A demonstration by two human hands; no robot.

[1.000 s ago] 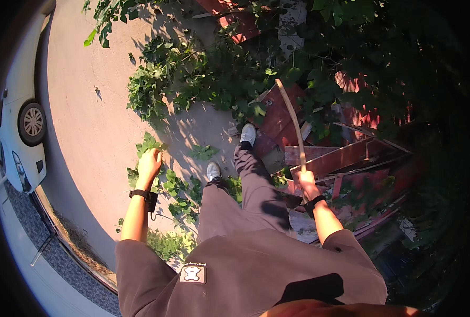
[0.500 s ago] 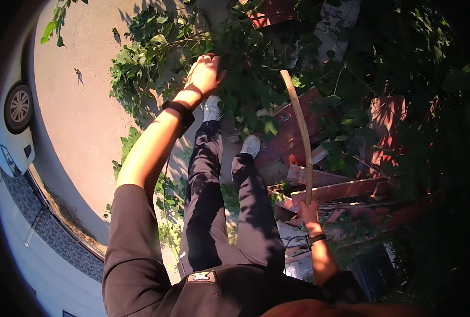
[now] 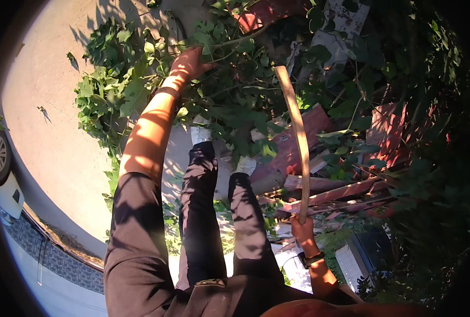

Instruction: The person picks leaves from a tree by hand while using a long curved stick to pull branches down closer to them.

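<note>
Left hand (image 3: 188, 62) is stretched out into the leafy branches (image 3: 229, 90), fingers curled around a thin stem up by the top of the pile. Right hand (image 3: 302, 229) is low by the hip, fist wrapped tight on the bottom end of a long wooden stick (image 3: 297, 132) that points up over the greenery. Looks like early days to me: the branch is grabbed but nothing's pulled free, and plenty of foliage sits over the planks (image 3: 340, 190). Pavement (image 3: 50, 137) and a car (image 3: 0, 158) off left.
</note>
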